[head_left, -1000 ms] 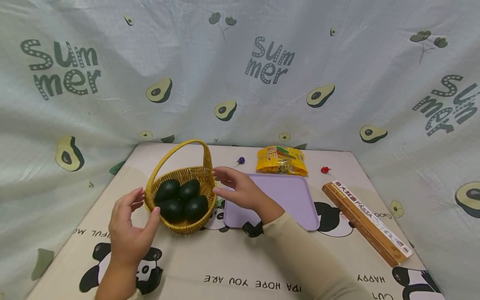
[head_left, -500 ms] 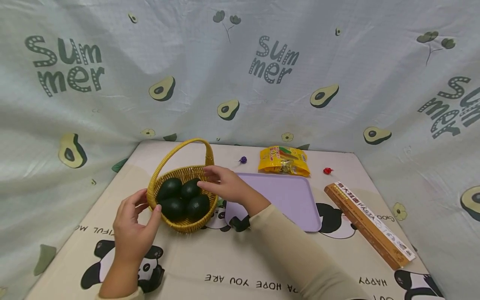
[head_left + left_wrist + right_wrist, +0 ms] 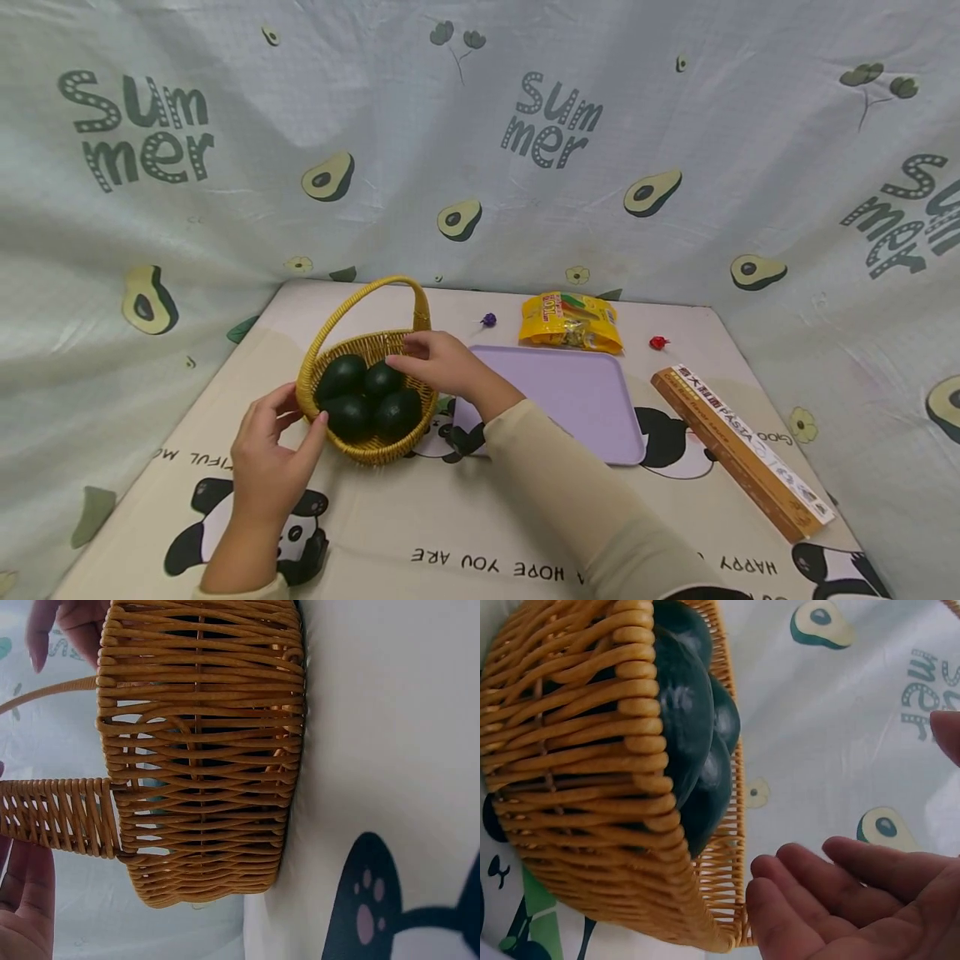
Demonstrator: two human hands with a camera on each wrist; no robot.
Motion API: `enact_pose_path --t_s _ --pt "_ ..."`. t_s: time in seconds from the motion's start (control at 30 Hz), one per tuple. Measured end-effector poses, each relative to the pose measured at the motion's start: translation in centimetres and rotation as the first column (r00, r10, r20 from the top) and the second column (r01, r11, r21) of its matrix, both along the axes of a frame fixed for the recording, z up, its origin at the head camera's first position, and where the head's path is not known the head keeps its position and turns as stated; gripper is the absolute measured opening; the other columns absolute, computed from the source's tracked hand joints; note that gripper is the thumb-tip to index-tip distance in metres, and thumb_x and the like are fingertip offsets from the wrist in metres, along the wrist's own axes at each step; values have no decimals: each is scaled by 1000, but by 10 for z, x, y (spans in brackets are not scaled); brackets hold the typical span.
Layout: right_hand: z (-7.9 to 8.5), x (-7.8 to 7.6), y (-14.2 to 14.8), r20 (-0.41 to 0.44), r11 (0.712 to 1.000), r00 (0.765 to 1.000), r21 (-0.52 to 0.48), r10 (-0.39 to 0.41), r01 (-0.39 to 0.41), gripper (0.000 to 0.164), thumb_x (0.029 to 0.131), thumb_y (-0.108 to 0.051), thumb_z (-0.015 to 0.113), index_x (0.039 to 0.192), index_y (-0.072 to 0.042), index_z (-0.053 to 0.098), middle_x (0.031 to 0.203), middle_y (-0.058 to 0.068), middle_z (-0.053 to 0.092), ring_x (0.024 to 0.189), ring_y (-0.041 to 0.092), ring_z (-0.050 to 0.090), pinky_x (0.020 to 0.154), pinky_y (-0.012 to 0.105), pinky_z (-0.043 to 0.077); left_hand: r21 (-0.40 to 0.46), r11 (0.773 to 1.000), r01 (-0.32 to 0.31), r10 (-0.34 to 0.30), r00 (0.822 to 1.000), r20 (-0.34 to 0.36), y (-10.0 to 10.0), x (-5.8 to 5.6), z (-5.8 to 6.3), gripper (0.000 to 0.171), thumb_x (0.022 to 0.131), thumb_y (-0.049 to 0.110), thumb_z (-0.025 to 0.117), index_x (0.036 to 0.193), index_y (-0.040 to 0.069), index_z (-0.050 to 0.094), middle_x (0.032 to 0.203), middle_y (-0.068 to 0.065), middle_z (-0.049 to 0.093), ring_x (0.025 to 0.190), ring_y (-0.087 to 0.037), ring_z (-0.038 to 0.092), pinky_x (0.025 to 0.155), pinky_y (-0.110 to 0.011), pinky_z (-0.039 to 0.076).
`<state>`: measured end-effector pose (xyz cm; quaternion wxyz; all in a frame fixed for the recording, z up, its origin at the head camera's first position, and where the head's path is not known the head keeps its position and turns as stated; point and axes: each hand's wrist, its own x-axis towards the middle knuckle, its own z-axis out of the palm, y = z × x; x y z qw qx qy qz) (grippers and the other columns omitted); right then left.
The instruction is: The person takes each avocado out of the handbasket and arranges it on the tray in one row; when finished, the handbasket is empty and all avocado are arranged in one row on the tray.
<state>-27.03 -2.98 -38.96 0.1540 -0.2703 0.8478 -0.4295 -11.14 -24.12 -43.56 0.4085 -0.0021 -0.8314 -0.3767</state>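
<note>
A yellow wicker basket (image 3: 378, 455) with a tall arched handle stands at the left of the table, holding several dark green avocados (image 3: 347, 417). My left hand (image 3: 272, 454) is at its left side, thumb and fingers on either side of the handle's base and the thumb tip at the rim. In the left wrist view the handle (image 3: 56, 817) partly hides those fingers. Over the right rim reaches my right hand (image 3: 442, 367), its thumb close by the rear right avocado (image 3: 384, 377). The right wrist view shows loosely bent fingers (image 3: 840, 892) with nothing between them and the thumb.
Right of the basket lies a flat purple tray (image 3: 585, 400), partly behind my right forearm. A yellow candy bag (image 3: 570, 321) sits beyond it, between a purple lollipop (image 3: 488, 320) and a red lollipop (image 3: 658, 342). A long pasta box (image 3: 738, 450) lies diagonally at the right.
My right hand has moved left, from beside the basket to over its right rim by the avocados. My left hand keeps almost the same place at the handle.
</note>
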Motion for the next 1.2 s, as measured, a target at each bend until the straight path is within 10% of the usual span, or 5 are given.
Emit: enact_pose_path --t_s 0.7,1.2 --pt "2 -14 -24 1 991 1000 135 -9 8 76 93 -61 64 147 -9 55 140 9 64 127 23 61 107 43 56 -5 999 -33 34 995 90 -1 4 1 51 76 -2 87 119 -4 62 112 -14 65 105 13 52 93 3 43" --pt "-7 -16 -44 19 976 1000 219 -6 2 81 90 -60 68 148 -6 52 145 11 59 132 26 57 112 44 52 -18 999 -43 45 983 178 -4 7 1 52 78 2 88 122 -1 61 115 -14 64 107 -27 67 92 6 38"
